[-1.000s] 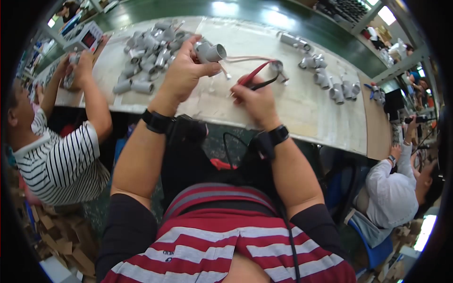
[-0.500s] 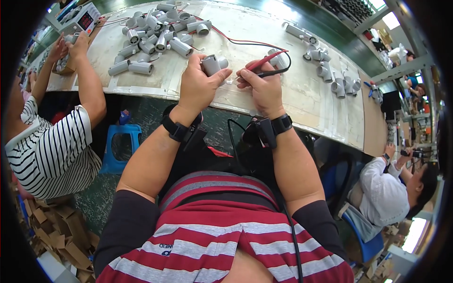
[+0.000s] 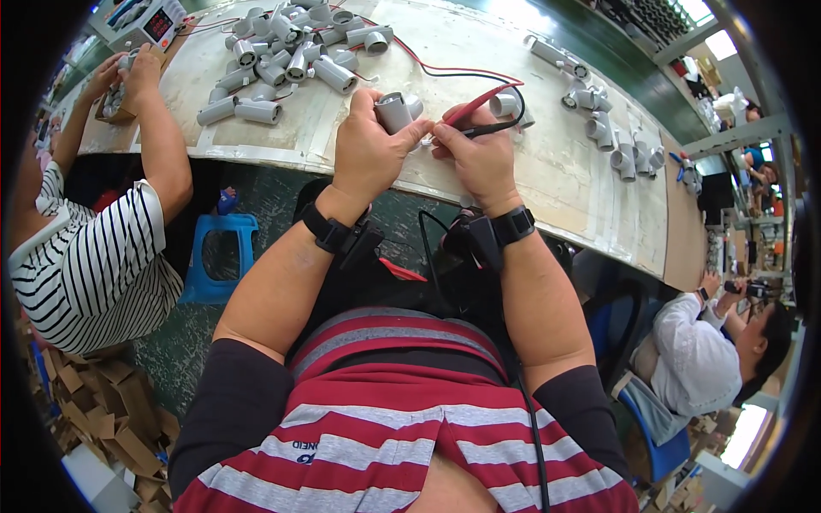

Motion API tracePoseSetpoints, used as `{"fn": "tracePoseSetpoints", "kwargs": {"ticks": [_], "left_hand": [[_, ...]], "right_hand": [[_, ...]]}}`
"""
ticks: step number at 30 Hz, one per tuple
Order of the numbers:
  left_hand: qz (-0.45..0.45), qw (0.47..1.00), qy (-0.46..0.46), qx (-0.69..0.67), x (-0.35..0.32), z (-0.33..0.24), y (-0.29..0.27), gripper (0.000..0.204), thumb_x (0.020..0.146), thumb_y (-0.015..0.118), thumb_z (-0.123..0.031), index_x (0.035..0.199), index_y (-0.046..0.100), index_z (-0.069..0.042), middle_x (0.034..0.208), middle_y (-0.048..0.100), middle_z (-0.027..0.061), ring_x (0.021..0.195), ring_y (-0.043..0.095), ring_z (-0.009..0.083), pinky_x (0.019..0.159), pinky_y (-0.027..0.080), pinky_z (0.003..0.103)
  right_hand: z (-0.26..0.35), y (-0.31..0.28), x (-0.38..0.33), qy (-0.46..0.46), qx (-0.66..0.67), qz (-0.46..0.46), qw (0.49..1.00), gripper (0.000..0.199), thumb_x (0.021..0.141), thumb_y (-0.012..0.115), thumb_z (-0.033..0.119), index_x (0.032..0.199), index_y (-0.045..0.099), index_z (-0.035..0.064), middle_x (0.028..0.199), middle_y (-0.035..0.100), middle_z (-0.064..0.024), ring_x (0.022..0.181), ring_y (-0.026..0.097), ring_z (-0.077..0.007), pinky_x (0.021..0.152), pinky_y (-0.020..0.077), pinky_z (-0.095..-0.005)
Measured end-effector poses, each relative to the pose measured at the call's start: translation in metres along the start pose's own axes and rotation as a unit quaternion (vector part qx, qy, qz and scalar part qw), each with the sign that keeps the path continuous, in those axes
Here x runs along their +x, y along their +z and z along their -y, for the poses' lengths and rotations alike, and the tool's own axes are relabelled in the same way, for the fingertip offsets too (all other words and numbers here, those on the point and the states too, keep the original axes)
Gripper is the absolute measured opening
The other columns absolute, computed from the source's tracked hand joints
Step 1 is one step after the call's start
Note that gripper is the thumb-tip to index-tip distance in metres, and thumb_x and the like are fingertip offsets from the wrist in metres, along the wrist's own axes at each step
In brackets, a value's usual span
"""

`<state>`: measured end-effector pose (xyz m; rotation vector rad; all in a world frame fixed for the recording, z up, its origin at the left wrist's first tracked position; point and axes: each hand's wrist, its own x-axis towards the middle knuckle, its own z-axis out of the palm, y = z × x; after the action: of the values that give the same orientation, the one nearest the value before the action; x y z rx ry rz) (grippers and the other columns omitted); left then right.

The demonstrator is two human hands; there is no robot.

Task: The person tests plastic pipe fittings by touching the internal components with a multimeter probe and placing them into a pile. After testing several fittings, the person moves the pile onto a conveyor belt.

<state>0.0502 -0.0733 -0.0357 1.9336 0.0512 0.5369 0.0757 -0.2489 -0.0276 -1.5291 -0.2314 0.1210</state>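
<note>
My left hand (image 3: 369, 150) is closed around a grey cylindrical housing with a side branch (image 3: 393, 112), held upright over the near edge of the table. In my right hand (image 3: 479, 162) are the red test probe (image 3: 472, 108) and the black test probe (image 3: 492, 129), gripped together with their tips toward my left hand. The fingertips of both hands nearly meet around a small white connector (image 3: 426, 142), partly hidden by the fingers. Another grey housing (image 3: 506, 105) lies on the table just behind the probes.
A pile of grey housings (image 3: 295, 53) covers the table's (image 3: 333, 128) far left. More housings (image 3: 629, 156) stand in a row at right. Red and black leads run from the power supply (image 3: 161, 26). Co-workers sit on both sides; a blue stool (image 3: 221, 256) stands at left.
My two hands have come closer together, the left moving right with the housing. The probe tips now reach the left fingertips. The view has shifted slightly.
</note>
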Motion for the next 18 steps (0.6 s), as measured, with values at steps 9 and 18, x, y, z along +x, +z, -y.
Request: {"fn": "tracePoseSetpoints", "kwargs": {"ticks": [9, 18], "left_hand": [[-0.002, 1.000, 0.011, -0.010, -0.0037, 0.0036, 0.0005, 0.063, 0.079, 0.088, -0.040, 0.111, 0.053, 0.000, 0.084, 0.070, 0.0198, 0.073, 0.071, 0.0332, 0.063, 0.056, 0.040], [-0.011, 1.000, 0.017, -0.006, -0.0044, 0.0054, 0.0010, 0.063, 0.079, 0.088, -0.039, 0.113, 0.052, 0.001, 0.082, 0.070, 0.0192, 0.071, 0.071, 0.0327, 0.063, 0.056, 0.040]], "right_hand": [[-0.0039, 0.0012, -0.0002, 0.004, -0.029, 0.000, 1.000, 0.015, 0.093, 0.073, 0.006, 0.104, 0.064, 0.0001, 0.087, 0.070, -0.0073, 0.073, 0.068, -0.0137, 0.064, 0.0576, -0.0264], [-0.0021, 0.0049, -0.0009, -0.015, -0.046, -0.011, 0.999, 0.013, 0.092, 0.073, 0.005, 0.100, 0.064, 0.0005, 0.084, 0.070, -0.0070, 0.070, 0.068, -0.0129, 0.062, 0.0561, -0.0253]]}}
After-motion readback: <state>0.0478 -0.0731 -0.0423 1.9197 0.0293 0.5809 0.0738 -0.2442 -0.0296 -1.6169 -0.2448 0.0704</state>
